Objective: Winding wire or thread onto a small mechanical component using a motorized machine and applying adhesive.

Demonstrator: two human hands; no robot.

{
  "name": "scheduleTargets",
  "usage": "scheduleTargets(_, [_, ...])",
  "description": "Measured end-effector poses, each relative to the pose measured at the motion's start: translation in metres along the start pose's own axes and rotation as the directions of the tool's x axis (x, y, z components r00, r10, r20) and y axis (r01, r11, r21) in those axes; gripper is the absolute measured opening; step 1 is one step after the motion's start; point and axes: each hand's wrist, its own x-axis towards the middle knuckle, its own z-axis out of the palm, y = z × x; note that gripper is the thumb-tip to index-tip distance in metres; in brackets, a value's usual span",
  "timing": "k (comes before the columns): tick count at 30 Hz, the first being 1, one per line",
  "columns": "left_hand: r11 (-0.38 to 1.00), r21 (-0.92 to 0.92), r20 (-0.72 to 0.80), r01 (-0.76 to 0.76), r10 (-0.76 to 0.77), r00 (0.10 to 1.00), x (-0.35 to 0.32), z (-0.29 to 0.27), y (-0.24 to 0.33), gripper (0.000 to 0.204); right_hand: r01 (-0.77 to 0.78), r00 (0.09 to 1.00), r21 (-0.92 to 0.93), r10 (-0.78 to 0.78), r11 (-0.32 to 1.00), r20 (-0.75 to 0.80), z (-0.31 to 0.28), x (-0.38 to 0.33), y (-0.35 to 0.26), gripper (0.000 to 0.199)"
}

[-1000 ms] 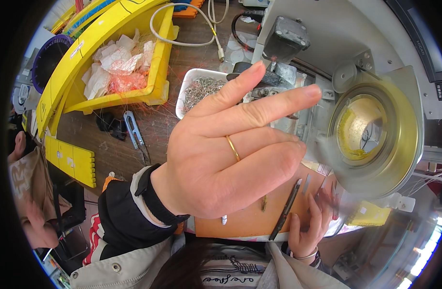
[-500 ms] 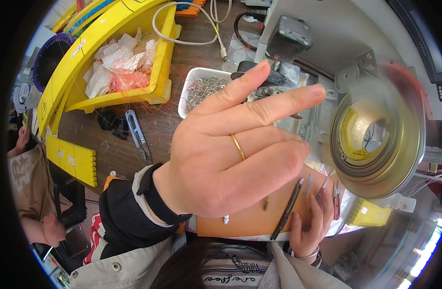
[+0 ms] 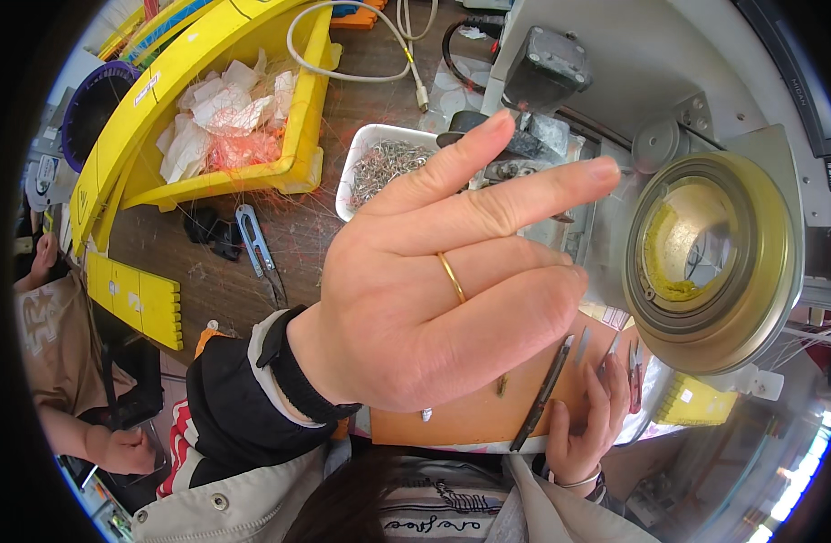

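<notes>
My left hand (image 3: 443, 271) hangs large in the middle, back upward, with a gold ring on one finger. Two fingers stretch out to the right; the others curl under at the near side. The thumb and whatever the curled fingertips pinch are hidden beneath the hand. At lower right, my right hand (image 3: 592, 421) rests at the edge of an orange board (image 3: 452, 423), its fingers loosely bent and thumb apart. Close by lie a dark slim rod (image 3: 542, 394), pointed metal tweezers (image 3: 609, 348) and small red-handled snips (image 3: 635, 385). A round brass-coloured machine part (image 3: 750, 271) stands to the right.
A white tray of small metal pieces (image 3: 379, 172) sits behind my left hand. Blue thread snips (image 3: 254, 240) lie on the brown table beside a yellow bin (image 3: 302, 136) holding paper and red threads. A grey motor (image 3: 547, 68) stands at the back. Another person's hand (image 3: 126, 450) shows at left.
The blurred grey and reddish shape over the brass part is gone; a grey plate now shows sharply behind it. My left hand shifted slightly right. The other person's near hand moved.
</notes>
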Motion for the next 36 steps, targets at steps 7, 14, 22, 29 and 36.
scheduleTargets(7, [1.0,-0.012,-0.017,-0.006,0.006,1.0,0.0,0.001,-0.001,0.015,0.013,1.0,-0.027,-0.013,1.0,-0.012,0.003,0.002,0.005,0.052])
scheduleTargets(14, [1.0,-0.008,-0.02,-0.01,0.01,1.0,0.001,0.0,-0.002,0.015,-0.004,1.0,0.0,0.004,1.0,-0.021,0.003,0.004,0.002,0.051])
scheduleTargets(22, [1.0,-0.006,0.021,-0.011,0.011,1.0,-0.001,-0.004,0.001,0.017,0.026,0.994,-0.004,-0.026,1.0,-0.108,0.007,0.0,0.004,0.047])
scheduleTargets(29, [0.992,0.118,-0.002,-0.05,0.051,0.999,-0.001,0.0,0.0,0.021,0.095,0.975,0.008,-0.092,0.995,-0.204,0.012,-0.001,0.01,0.041])
scheduleTargets(36, [0.984,0.171,-0.053,0.058,-0.049,0.997,0.0,-0.001,-0.002,0.009,0.182,0.945,0.08,-0.152,0.98,-0.291,-0.007,0.001,0.004,0.043])
